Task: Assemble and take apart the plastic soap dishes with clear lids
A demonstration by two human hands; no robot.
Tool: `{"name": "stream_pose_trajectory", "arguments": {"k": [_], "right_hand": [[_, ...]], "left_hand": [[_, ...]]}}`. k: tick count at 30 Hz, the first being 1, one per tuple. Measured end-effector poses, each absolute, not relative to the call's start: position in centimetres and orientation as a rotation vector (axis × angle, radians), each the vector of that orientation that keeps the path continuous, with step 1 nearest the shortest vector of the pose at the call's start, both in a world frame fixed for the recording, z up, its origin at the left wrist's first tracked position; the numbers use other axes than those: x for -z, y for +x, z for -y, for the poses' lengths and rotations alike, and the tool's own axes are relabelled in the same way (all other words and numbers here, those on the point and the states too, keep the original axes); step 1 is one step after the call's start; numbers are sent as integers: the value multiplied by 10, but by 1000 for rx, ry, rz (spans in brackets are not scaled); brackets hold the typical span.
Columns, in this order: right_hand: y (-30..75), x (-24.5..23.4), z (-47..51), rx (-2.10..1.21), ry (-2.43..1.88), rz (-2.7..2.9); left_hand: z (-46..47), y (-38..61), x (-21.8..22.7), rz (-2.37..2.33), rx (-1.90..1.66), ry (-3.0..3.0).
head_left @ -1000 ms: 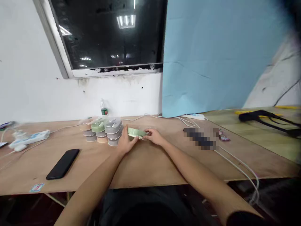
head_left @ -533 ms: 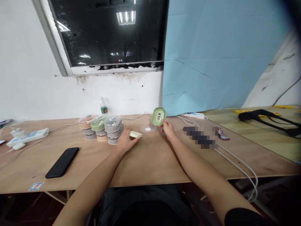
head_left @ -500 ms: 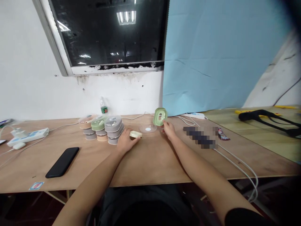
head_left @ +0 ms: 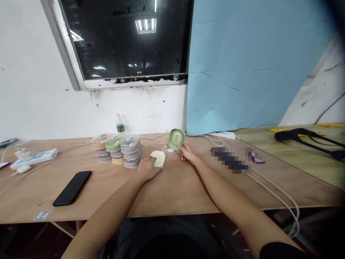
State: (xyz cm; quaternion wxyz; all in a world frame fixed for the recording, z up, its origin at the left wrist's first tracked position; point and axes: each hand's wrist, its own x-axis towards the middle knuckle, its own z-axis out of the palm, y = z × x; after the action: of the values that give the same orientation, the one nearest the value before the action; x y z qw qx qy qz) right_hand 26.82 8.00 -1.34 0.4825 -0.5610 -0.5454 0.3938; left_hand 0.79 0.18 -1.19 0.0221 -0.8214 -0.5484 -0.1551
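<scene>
1. Green plastic forms a shallow rounded tray [head_left: 172, 138], tipped up on edge in the right hand [head_left: 188, 153], whose thumb and fingers pinch its lower right corner. Its hollow side faces the viewer, showing an oval opening in the middle.
2. Left of it, a cream dish [head_left: 159, 159] sits in the grip of the left hand [head_left: 147, 169], with fingers over its left side and the thumb along the near edge. Its pale inside shows; whether it rests fully on the wooden table [head_left: 172, 194] is unclear.
3. Just behind, a clear lid [head_left: 170, 150] with a white round spot lies flat, partly hidden by the tray.
4. Three stacks of lidded containers stand left of the hands: the left stack [head_left: 101, 148] is peach over grey, the middle stack [head_left: 115, 149] green, grey, then peach, and the right stack [head_left: 132, 151] all grey. Small pale shapes show through the top lids, too small to identify.
5. Half a second ago the tray was held farther right and the dish appeared nearly edge-on; now the tray is closer to the dish, whose inside is exposed. The stacks have kept their places.
</scene>
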Motion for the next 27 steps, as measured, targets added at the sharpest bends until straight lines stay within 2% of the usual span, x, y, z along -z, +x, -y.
{"name": "stream_pose_trajectory", "arguments": {"k": [3,12,21,27], "right_hand": [[262,12,-78,-960,-1378,1334],[249,4,-70,-1312,-1197,1159],[266,3,-77,-1317,-1110,912],[279,1,-84,-1206,-1190,664]], "left_hand": [[-2,8,13,1663,460,-2557],[0,9,11,1560,375,-2613],[15,13,-6,1288,549,-2920],[20,16,-9,1267,583,-2955]]}}
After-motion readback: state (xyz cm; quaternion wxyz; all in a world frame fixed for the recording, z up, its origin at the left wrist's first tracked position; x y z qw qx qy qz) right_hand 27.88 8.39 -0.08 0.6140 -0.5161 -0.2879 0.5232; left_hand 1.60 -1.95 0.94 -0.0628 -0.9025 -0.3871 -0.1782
